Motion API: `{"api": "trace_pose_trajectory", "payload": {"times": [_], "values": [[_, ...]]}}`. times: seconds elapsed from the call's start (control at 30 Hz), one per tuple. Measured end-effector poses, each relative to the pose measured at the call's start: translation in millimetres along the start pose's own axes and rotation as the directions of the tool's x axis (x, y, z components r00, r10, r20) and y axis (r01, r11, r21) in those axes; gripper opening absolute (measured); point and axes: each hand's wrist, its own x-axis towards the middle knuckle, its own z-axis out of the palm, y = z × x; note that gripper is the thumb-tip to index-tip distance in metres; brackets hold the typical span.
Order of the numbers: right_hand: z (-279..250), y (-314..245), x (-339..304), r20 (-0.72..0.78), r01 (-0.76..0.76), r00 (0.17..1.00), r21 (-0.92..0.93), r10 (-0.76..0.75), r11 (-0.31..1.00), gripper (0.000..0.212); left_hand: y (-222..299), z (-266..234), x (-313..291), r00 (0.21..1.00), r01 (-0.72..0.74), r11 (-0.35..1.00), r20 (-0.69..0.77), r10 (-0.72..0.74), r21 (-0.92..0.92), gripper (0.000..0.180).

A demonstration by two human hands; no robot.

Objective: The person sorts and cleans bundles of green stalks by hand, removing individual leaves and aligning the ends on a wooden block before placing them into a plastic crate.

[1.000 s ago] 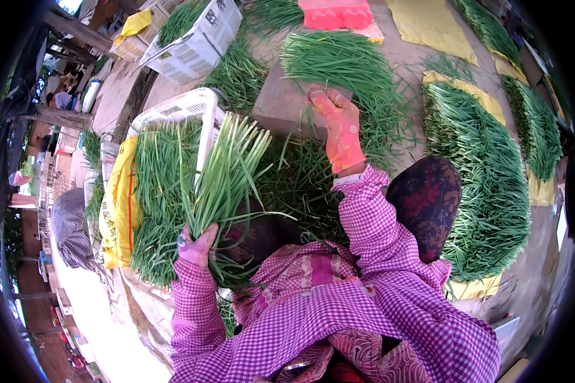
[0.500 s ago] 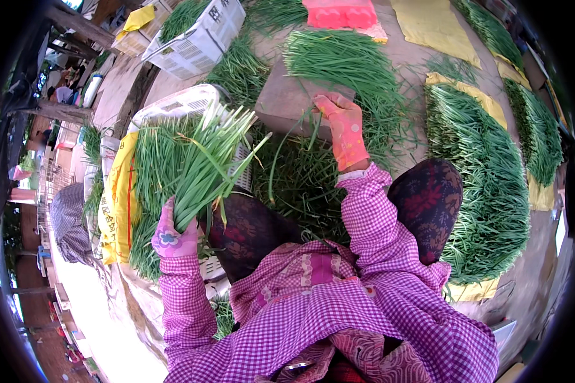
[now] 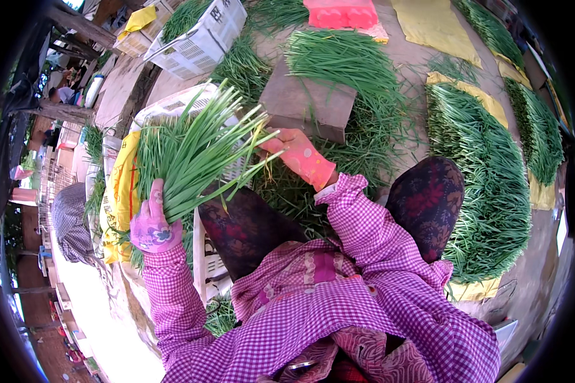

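My left hand [image 3: 154, 225], in a purple flowered glove, is closed round one end of a bunch of long green chives [image 3: 201, 156]. The bunch fans up and to the right, pale cut ends outermost. At those ends my right hand [image 3: 300, 158], in an orange-pink glove, has its fingers pinched on a thin yellowish chive leaf [image 3: 259, 135]; the fingertips are partly hidden. Under the held bunch, a white plastic basket [image 3: 172, 102] lined with a yellow sack [image 3: 120, 185] holds more chives.
A brown block [image 3: 300, 105] ahead carries a heap of chives [image 3: 342, 60]. Loose leaves [image 3: 300, 210] litter the ground between my knees. On the right, chives [image 3: 476, 185] lie in a long row on yellow sacking. A white crate [image 3: 201, 41] and a pink-red object [image 3: 342, 13] stand farther off.
My right hand has moved left and nearer, from beside the brown block to the bunch's pale ends. My left hand has shifted slightly left, and the bunch spreads wider.
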Motion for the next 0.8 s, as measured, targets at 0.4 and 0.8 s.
{"api": "trace_pose_trajectory", "payload": {"times": [0.4,0.8], "values": [[-38,19,1,0.075,-0.02,0.997,-0.001,0.02,1.0,0.037,-18,5,-4,0.996,-0.076,0.991,0.059,0.07,0.109,0.081],[-72,29,13,-0.294,0.088,0.953,0.024,-0.077,0.996,0.031,-21,-5,-6,0.993,-0.104,0.987,0.077,0.095,0.123,0.091]]}}
